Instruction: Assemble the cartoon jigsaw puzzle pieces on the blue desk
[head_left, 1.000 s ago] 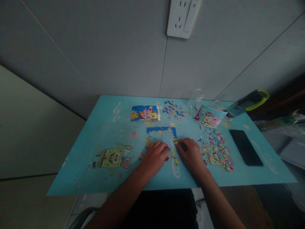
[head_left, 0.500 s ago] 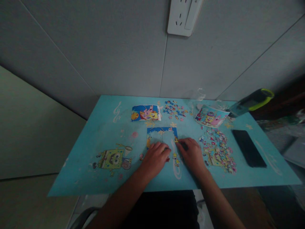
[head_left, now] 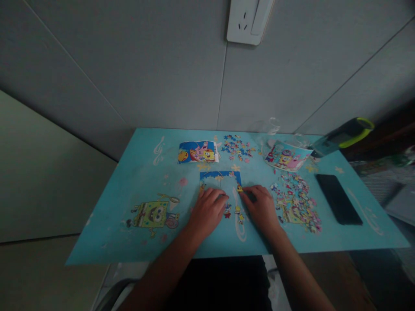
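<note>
A partly joined jigsaw puzzle with a blue border lies flat at the table's middle, its top edge and part of its right side showing. My right hand pinches a small yellow puzzle piece at the lower end of that right side. Across the puzzle's left side rests my left hand, fingers bent and thumb close to the fingertips; what lies between or under them is hidden. Between my hands are a few loose pieces, a red and blue one and yellow ones.
A picture card lies behind the puzzle, beside a pile of blue pieces. On the right are a larger heap of pieces, a cartoon-printed packet, a black phone and a dark bottle-like object with a lime-green rim.
My left hand has shifted slightly left and up, uncovering the red and blue piece. My right hand stays at the puzzle's right side with the yellow piece.
</note>
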`<state>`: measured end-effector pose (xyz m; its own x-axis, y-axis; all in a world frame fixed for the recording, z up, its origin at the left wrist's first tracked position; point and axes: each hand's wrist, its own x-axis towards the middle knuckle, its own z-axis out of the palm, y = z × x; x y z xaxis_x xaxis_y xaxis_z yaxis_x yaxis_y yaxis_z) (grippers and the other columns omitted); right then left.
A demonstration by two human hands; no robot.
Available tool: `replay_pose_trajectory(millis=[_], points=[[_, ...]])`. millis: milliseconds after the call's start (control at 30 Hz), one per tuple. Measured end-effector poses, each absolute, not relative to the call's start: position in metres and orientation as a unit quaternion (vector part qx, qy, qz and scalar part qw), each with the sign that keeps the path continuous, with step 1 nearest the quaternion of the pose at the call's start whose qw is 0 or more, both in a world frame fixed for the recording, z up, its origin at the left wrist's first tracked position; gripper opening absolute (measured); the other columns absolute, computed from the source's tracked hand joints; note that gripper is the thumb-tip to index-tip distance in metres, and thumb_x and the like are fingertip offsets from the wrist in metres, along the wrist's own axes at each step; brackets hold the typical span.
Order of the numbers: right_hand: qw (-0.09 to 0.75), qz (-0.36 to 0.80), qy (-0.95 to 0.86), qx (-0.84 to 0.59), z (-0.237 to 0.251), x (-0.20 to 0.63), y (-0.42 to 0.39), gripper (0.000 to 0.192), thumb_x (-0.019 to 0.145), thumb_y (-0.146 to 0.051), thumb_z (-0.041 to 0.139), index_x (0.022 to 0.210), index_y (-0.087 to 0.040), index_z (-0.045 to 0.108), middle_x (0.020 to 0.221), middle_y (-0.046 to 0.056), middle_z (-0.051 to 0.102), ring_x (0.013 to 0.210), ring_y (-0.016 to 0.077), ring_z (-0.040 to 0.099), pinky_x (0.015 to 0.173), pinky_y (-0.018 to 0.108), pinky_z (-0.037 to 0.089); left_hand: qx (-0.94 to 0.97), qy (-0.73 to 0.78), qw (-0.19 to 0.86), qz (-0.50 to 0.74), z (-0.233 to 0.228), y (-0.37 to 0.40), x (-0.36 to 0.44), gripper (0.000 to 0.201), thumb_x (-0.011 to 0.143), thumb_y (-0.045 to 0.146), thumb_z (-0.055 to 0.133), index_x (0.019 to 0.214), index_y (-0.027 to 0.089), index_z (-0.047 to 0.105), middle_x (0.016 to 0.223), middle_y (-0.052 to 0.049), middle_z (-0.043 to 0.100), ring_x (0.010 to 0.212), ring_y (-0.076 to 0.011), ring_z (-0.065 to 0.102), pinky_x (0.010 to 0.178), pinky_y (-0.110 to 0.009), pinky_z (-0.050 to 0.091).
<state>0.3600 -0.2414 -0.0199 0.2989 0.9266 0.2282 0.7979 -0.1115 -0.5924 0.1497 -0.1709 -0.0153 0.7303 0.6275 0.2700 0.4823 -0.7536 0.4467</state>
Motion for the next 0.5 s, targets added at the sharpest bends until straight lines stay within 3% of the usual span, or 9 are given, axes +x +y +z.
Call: replay_pose_trajectory(millis=[333,500], points=[[0.355,0.149,-0.575,-0.722,-0.019,0.362,-0.243,0.012,0.094,-0.035,0.065,0.093,-0.024,0.072,0.094,0.005,0.074,0.091,0.0248,0.065,0.088,0.043,0.05,0.902,0.326,0.172,0.226,-0.017,-0.168,0.147,0.025,0.095,0.012,0.057,0.115,0.023,0.069,0.116,-0.006,0.067,0.108,-0.0263,0.058,0.096,-0.047,0.046],[0.375,0.188,-0.577,-0.701,-0.01,0.362,-0.258,0.012,0.094,-0.035,0.065,0.095,-0.025,0.072,0.106,0.006,0.073,0.103,0.0244,0.064,0.095,0.043,0.049,0.888,0.341,0.185,0.248,-0.017,-0.167,0.147,0.023,0.097,0.013,0.057,0.114,0.022,0.069,0.114,-0.006,0.068,0.109,-0.0252,0.058,0.097,-0.045,0.046]])
